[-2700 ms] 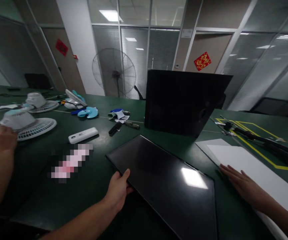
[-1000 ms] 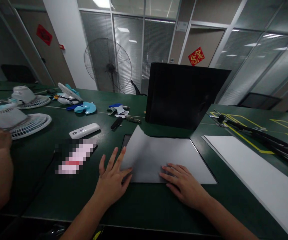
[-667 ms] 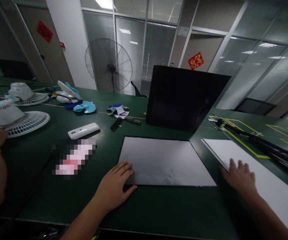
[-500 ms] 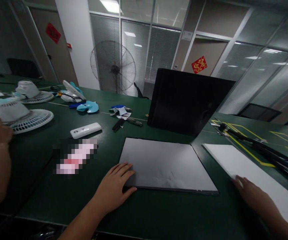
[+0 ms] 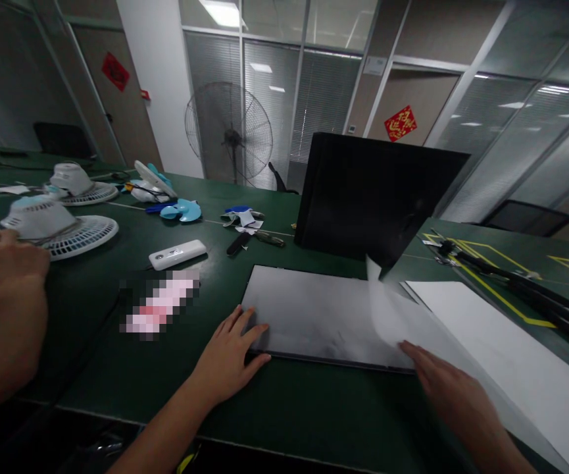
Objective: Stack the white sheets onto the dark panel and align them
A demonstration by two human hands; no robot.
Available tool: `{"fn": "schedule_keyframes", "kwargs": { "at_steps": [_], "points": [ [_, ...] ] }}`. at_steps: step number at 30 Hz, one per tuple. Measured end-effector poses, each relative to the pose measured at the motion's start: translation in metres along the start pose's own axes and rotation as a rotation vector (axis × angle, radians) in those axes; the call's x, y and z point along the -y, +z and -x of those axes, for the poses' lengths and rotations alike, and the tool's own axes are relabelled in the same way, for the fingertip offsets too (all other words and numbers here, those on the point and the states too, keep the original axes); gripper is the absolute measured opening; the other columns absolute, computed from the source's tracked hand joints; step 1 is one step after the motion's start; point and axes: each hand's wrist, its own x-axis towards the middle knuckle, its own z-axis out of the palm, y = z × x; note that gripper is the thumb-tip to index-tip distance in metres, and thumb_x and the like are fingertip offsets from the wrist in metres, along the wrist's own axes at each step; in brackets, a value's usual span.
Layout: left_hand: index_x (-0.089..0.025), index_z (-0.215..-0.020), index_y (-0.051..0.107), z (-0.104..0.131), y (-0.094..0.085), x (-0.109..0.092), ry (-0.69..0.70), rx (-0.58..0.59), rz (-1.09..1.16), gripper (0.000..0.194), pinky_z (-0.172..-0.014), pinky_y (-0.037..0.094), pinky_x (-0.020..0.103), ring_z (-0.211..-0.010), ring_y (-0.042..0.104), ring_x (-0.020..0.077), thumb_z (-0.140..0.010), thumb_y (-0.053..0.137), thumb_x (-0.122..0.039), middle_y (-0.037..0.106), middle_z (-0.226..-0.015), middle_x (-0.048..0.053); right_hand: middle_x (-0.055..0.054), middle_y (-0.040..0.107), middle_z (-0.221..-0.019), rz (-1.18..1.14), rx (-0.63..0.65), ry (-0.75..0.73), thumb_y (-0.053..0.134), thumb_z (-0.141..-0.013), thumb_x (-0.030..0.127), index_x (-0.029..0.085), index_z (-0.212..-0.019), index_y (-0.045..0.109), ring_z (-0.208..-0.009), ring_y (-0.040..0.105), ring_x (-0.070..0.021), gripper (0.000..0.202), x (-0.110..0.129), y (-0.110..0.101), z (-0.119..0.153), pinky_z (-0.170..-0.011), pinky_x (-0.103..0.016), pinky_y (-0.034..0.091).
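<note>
A grey rectangular panel (image 5: 314,316) with a dark frame lies flat on the green table. My left hand (image 5: 229,355) rests on its left edge, fingers spread. A thin translucent sheet (image 5: 393,309) curls up over the panel's right end and stretches toward the lower right. My right hand (image 5: 442,375) has its fingers together at the sheet's near edge, pinching it. To the right lies a white board (image 5: 501,349), partly under the sheet. Behind the panel a large black panel (image 5: 373,197) stands upright.
At the left, another person's hands (image 5: 12,257) touch a white fan part (image 5: 42,220). A white device (image 5: 177,255), a blue fan blade (image 5: 181,210), a dark-handled tool (image 5: 237,244) and scraps lie nearby. Black rods (image 5: 521,283) lie at the right.
My right hand has moved left from the white board toward the grey panel, and a translucent sheet is now lifted there. My left hand stays on the panel's edge.
</note>
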Motion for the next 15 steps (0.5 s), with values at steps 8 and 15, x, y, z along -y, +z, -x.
{"fn": "schedule_keyframes", "kwargs": {
  "at_steps": [8,15],
  "points": [
    [-0.019,-0.164,0.000,0.003,0.006,0.003,-0.029,-0.140,0.082,0.103,-0.118,0.038,0.054,-0.150,0.036,0.0370,-0.092,0.061,-0.059,0.017,-0.170,0.021,-0.003,0.041,-0.159,-0.085,0.236,-0.361,0.037,-0.088,0.000,0.038,-0.153,0.046,-0.146,0.040,-0.0294,0.076,0.124,-0.025,-0.052,-0.113,-0.056,0.044],
    [-0.030,-0.160,0.032,0.003,0.003,0.001,-0.110,-0.194,0.080,0.070,-0.106,0.052,0.050,-0.135,0.056,0.0371,-0.096,0.060,-0.041,0.004,-0.174,0.011,-0.001,0.039,-0.161,-0.210,0.299,-0.464,0.037,-0.096,0.009,0.038,-0.154,0.045,-0.149,0.035,-0.0287,0.065,0.155,-0.042,-0.059,-0.118,-0.055,0.036]
  ]
}}
